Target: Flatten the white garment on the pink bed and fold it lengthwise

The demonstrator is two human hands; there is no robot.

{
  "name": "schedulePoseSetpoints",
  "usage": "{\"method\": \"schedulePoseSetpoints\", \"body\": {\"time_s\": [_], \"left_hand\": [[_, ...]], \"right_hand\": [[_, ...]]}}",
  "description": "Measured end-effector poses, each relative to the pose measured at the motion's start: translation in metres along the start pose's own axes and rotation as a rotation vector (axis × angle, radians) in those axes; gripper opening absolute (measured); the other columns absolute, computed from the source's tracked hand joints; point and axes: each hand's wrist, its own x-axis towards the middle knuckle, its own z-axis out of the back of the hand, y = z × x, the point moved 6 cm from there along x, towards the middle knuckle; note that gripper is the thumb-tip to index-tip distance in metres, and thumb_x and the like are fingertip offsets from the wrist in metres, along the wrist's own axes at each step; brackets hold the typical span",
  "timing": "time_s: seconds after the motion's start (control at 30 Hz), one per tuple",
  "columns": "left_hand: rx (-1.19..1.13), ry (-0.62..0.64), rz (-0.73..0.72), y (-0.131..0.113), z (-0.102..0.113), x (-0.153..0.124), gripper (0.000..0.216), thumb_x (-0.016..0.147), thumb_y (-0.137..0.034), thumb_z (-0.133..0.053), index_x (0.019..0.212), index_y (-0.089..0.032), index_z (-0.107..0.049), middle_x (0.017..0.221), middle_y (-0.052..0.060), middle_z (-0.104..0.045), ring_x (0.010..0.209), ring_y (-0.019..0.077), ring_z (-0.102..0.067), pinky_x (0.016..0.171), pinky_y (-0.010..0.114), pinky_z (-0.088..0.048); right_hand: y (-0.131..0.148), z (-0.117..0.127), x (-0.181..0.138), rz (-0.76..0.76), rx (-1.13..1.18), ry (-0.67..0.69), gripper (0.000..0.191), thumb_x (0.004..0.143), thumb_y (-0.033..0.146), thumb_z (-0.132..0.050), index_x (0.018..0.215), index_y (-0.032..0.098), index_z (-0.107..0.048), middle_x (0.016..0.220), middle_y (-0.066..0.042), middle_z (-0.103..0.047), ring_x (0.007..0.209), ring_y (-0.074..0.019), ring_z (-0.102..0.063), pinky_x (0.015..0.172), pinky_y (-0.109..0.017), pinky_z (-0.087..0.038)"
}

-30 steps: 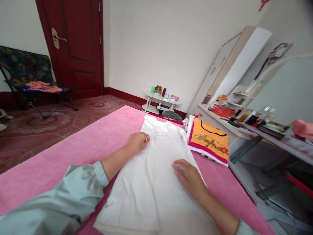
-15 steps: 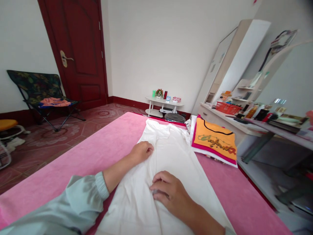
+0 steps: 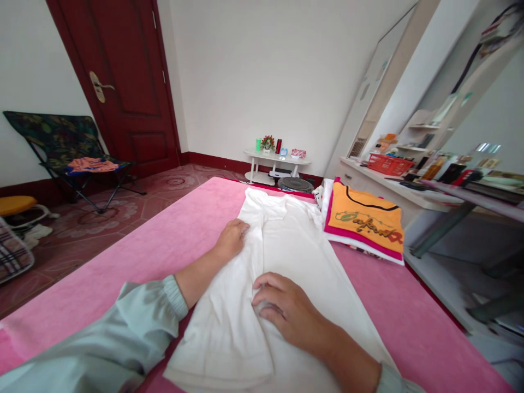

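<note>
A long white shirt (image 3: 303,262) lies spread on the pink bed cover, its collar end away from me. Its left side is folded inward in a long strip with loose wrinkles. My left hand (image 3: 232,238) is at the strip's outer left edge, fingers curled in against the cloth and fingertips partly hidden. Nearer to me, my right hand (image 3: 284,308) bends over the strip's inner edge, thumb and fingers curled with white cloth showing between them.
A stack of folded clothes topped by an orange shirt (image 3: 364,215) lies right of the white shirt. The pink bed cover (image 3: 164,240) extends on both sides. Beyond are a low white table (image 3: 278,158), a folding chair (image 3: 57,142) and a dresser with a red basket (image 3: 391,164).
My left hand has slid slightly away from me along the shirt's left edge. The folded strip's near end has come inward and now shows its hem. The view has shifted slightly.
</note>
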Motion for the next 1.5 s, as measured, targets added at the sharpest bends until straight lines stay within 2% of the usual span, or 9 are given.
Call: {"method": "schedulePoseSetpoints", "body": {"time_s": [0.13, 0.37, 0.67, 0.87, 1.03, 1.13, 1.27, 1.37, 1.5], "left_hand": [[0.021, 0.024, -0.007, -0.003, 0.001, 0.000, 0.038, 0.077, -0.003, -0.044, 0.109, -0.015, -0.063, 0.107, 0.009, -0.060, 0.105, 0.0211, -0.053, 0.097, 0.033, -0.041], [0.189, 0.042, 0.013, -0.017, 0.006, -0.008, 0.047, 0.082, -0.008, -0.041, 0.127, -0.014, -0.050, 0.121, 0.011, -0.056, 0.114, 0.0227, -0.048, 0.099, 0.035, -0.038], [0.320, 0.299, 0.092, -0.017, -0.007, -0.017, 0.063, 0.092, -0.054, -0.028, 0.140, -0.013, -0.035, 0.151, 0.015, -0.023, 0.139, 0.0293, -0.018, 0.111, 0.050, -0.014], [0.268, 0.355, -0.081, -0.029, -0.007, -0.018, 0.061, 0.094, -0.050, -0.025, 0.141, -0.013, -0.033, 0.151, 0.014, -0.023, 0.140, 0.0239, -0.016, 0.114, 0.044, -0.011], [0.082, 0.421, -0.290, -0.048, -0.008, -0.023, 0.051, 0.096, -0.040, -0.029, 0.143, -0.022, -0.031, 0.151, 0.008, -0.023, 0.140, 0.0210, -0.018, 0.114, 0.043, -0.014], [-0.086, 0.420, -0.369, -0.059, -0.006, -0.027, 0.046, 0.094, -0.035, -0.038, 0.139, -0.024, -0.039, 0.147, 0.006, -0.034, 0.137, 0.0186, -0.027, 0.114, 0.040, -0.017], [-0.328, 0.375, -0.300, -0.063, -0.003, -0.025, 0.031, 0.089, -0.029, -0.049, 0.116, -0.024, -0.063, 0.127, 0.003, -0.058, 0.120, 0.0165, -0.050, 0.106, 0.032, -0.033], [-0.392, 0.316, -0.291, -0.066, 0.002, -0.022, 0.025, 0.086, -0.024, -0.052, 0.104, -0.023, -0.069, 0.112, 0.003, -0.066, 0.105, 0.0157, -0.058, 0.094, 0.027, -0.043], [-0.382, 0.292, -0.318, -0.070, 0.005, -0.021, 0.023, 0.085, -0.020, -0.052, 0.099, -0.023, -0.070, 0.104, 0.004, -0.068, 0.099, 0.0164, -0.057, 0.090, 0.027, -0.044]], "right_hand": [[-0.004, -0.007, 0.008, -0.044, -0.042, -0.029, 0.027, 0.078, 0.011, -0.057, 0.103, 0.021, -0.056, 0.103, -0.002, -0.058, 0.094, -0.0157, -0.053, 0.083, -0.027, -0.041], [0.007, 0.008, 0.002, 0.065, -0.072, -0.149, 0.014, 0.083, 0.009, -0.043, 0.084, 0.019, -0.052, 0.089, -0.004, -0.056, 0.084, -0.0164, -0.050, 0.077, -0.030, -0.039], [0.013, -0.003, -0.002, 0.092, -0.118, 0.021, 0.023, 0.067, 0.006, -0.048, 0.084, 0.020, -0.053, 0.086, -0.003, -0.055, 0.081, -0.0173, -0.050, 0.076, -0.031, -0.037], [0.012, -0.005, 0.000, 0.086, -0.085, -0.001, 0.028, 0.058, 0.005, -0.048, 0.081, 0.021, -0.053, 0.082, -0.002, -0.056, 0.079, -0.0171, -0.051, 0.075, -0.030, -0.038], [0.011, -0.002, 0.000, 0.037, 0.036, -0.036, 0.029, 0.060, 0.004, -0.048, 0.080, 0.022, -0.058, 0.080, 0.000, -0.059, 0.077, -0.0148, -0.054, 0.075, -0.027, -0.041], [-0.009, 0.021, -0.002, -0.111, 0.027, -0.114, 0.019, 0.072, 0.011, -0.051, 0.083, 0.022, -0.060, 0.082, 0.000, -0.060, 0.073, -0.0125, -0.056, 0.073, -0.025, -0.042], [-0.071, 0.087, -0.031, -0.569, -0.321, -0.255, 0.011, 0.080, 0.030, -0.052, 0.082, 0.021, -0.059, 0.085, -0.003, -0.062, 0.074, -0.0164, -0.057, 0.065, -0.028, -0.039], [-0.114, 0.124, -0.067, -0.909, -0.519, -0.109, 0.025, 0.072, 0.045, -0.061, 0.074, 0.021, -0.058, 0.077, -0.005, -0.063, 0.069, -0.0206, -0.057, 0.055, -0.028, -0.033], [-0.129, 0.133, -0.098, -0.980, -0.471, 0.116, 0.029, 0.065, 0.048, -0.067, 0.063, 0.021, -0.057, 0.065, -0.003, -0.061, 0.060, -0.0185, -0.053, 0.050, -0.026, -0.026]]}}
